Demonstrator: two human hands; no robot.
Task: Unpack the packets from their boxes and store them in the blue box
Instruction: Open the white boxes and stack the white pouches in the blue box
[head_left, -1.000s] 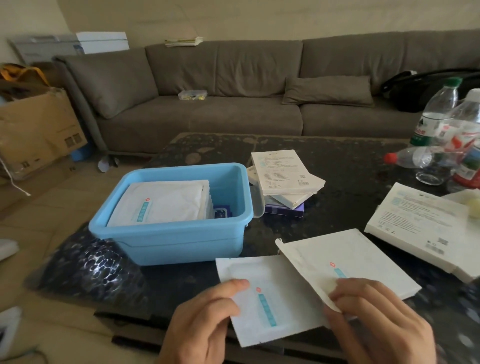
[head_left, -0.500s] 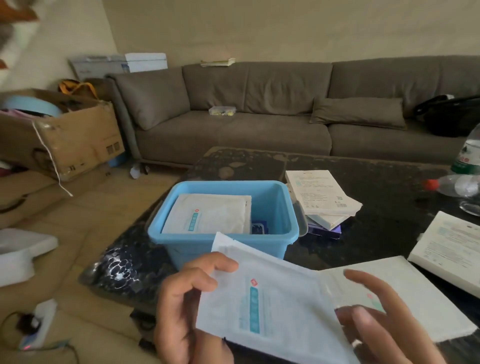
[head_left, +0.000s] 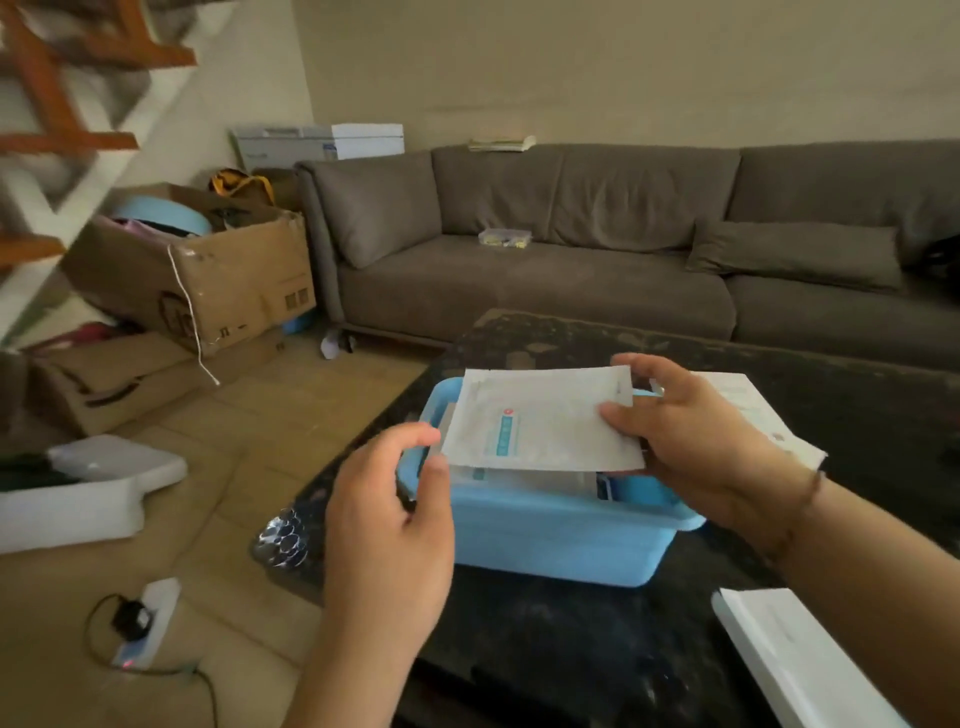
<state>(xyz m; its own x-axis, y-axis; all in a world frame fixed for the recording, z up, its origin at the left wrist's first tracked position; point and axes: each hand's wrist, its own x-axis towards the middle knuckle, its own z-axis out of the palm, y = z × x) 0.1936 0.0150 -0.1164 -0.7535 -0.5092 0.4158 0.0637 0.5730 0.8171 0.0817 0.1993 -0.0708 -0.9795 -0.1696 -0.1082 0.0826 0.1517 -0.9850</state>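
Note:
I hold a flat white packet (head_left: 540, 421) with a blue stripe level above the blue box (head_left: 561, 540). The box stands on the dark table (head_left: 857, 384). My right hand (head_left: 691, 431) grips the packet's right edge between thumb and fingers. My left hand (head_left: 389, 519) pinches its left edge at the corner. Under the packet, more white packets (head_left: 524, 478) lie flat inside the box, mostly hidden by it.
A flat white box (head_left: 795, 660) lies at the table's near right corner. A stack of white boxes (head_left: 748, 400) shows behind my right hand. A grey sofa (head_left: 571, 270) stands beyond the table. Cardboard boxes (head_left: 208, 275) and a power strip (head_left: 145, 623) sit on the floor at left.
The packet has been lifted from in front of the blue box to just above it. My right hand left the other packet and took this one's right edge. The view turned left.

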